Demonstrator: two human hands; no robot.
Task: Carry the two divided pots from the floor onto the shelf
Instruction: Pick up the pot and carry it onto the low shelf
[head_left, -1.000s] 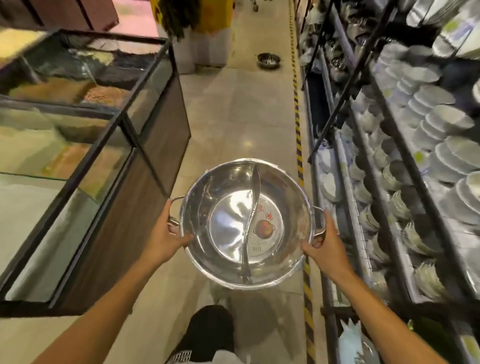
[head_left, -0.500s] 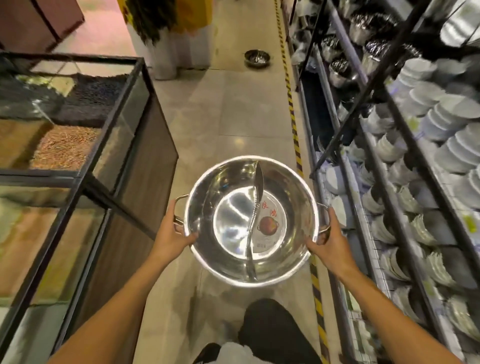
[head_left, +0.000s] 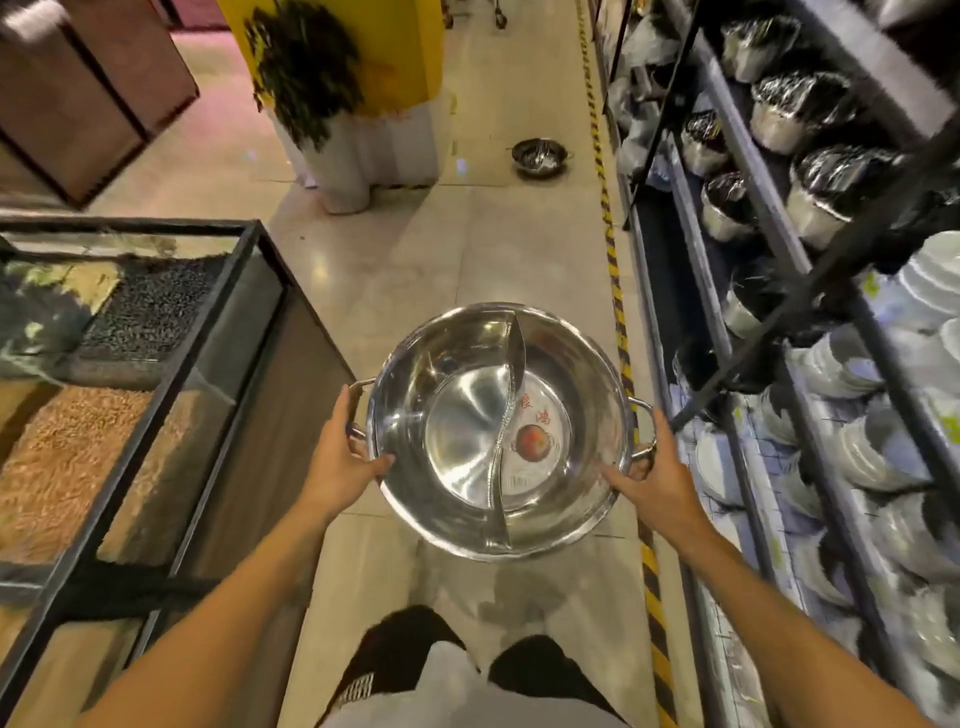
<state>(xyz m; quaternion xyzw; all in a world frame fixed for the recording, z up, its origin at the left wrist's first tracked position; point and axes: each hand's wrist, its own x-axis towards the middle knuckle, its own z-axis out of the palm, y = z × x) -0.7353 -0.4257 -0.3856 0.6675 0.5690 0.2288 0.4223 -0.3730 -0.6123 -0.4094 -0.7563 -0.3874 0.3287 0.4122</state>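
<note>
I hold a shiny steel divided pot (head_left: 467, 364) level in front of me above the aisle floor. An S-shaped wall splits it and a round label lies in its right half. My left hand (head_left: 340, 457) grips its left handle and my right hand (head_left: 657, 483) grips its right handle. A second steel pot (head_left: 538, 157) stands on the floor far ahead, beside the striped tape. The black metal shelf (head_left: 748, 140) runs along my right side.
The shelf holds wrapped steel pots (head_left: 826, 192) at the far end and stacks of white bowls (head_left: 852, 358) nearer me. A glass-fronted bin counter (head_left: 171, 374) with grains stands on my left. A yellow pillar (head_left: 374, 130) rises ahead. Yellow-black tape (head_left: 613, 270) marks the floor.
I have walked forward along the aisle with the pot held in both hands. The second pot on the floor and the wrapped pots on the shelf appear nearer.
</note>
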